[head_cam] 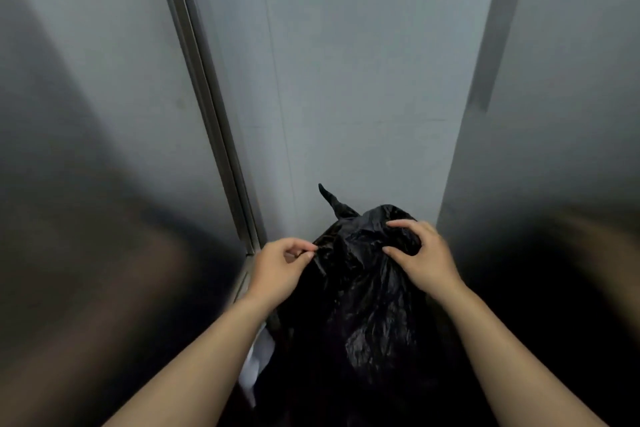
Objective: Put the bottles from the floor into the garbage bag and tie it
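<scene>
While both bare forearms reach in from the bottom of the frame, I see my left hand (277, 270) pinching a fold of the black garbage bag (360, 305) between thumb and fingertips, nearly closed. My right hand (420, 256) spreads its curled fingers over the gathered top, gripping the plastic. A twisted tail of the bag pokes up at centre. Its contents are hidden. I can read no writing anywhere.
</scene>
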Tool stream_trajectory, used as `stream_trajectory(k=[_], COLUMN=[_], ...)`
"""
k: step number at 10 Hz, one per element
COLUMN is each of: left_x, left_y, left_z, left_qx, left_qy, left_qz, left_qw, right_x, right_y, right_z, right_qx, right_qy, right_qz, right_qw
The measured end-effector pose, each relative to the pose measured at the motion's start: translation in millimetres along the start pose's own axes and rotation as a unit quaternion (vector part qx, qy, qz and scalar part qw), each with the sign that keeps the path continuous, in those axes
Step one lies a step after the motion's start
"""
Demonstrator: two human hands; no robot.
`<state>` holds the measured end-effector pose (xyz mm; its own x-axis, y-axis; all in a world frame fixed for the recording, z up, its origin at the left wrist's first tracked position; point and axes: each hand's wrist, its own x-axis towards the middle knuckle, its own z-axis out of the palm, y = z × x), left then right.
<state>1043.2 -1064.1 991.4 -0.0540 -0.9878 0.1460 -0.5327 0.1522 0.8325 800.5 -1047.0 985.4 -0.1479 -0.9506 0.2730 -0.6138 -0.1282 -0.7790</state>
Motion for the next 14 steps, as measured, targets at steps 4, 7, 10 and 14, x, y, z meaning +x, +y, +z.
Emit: stream_trajectory(k=[4,7,10,14], left_x=[27.1,-38.9,-54.8,-95.7], left_y=[9.2,-66.9,-82.2,-25.0], left_z=[1.2,25.8,22.7,-6.2], left_qx=[-0.016,0.062,0.045,0.141], left_qy=[0.134,-0.107,-0.115,-0.083], left_qz=[0.069,-0.078,-0.137,0.017], left_qw=[0.989,0.989,0.983,0.986], right_x=[33.8,-15.5,-28.8,-78.3], right_y=[-14.5,53.4,66.3,-1.5], right_z=[-2.5,54.6,64.7,6.1], right_qx=[0.038,-0.1,-0.112,-0.148], right_qy=[0.092,-0.166,-0.171,-0.174], right_qz=[-0.056,0.124,0.192,0.069], right_qw=[0.993,0.973,0.96,0.971])
